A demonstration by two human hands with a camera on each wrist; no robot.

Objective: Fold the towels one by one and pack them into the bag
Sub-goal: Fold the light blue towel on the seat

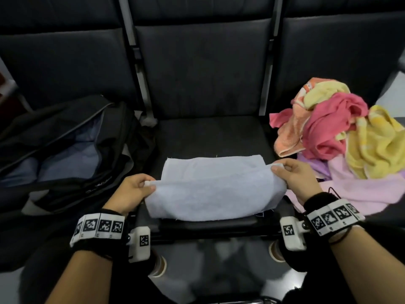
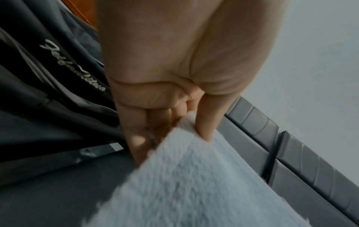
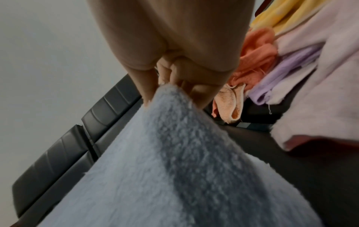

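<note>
A pale blue towel [image 1: 210, 189] lies partly folded on the middle dark seat [image 1: 210, 137], its near half lifted over the far half. My left hand [image 1: 140, 189] pinches the towel's left corner [image 2: 186, 127]. On the other side, my right hand [image 1: 291, 174] pinches the right corner [image 3: 167, 95]. An open black bag [image 1: 65, 145] sits on the left seat with folded bluish towels inside. A heap of unfolded towels [image 1: 341, 137] in pink, yellow, orange and lilac lies on the right seat.
Dark seat backs [image 1: 203, 62] rise behind. A metal armrest post [image 1: 140, 69] stands between the left and middle seats. The seat's front edge [image 1: 208, 224] is just below the towel. Lilac cloth [image 3: 318, 95] lies close to my right hand.
</note>
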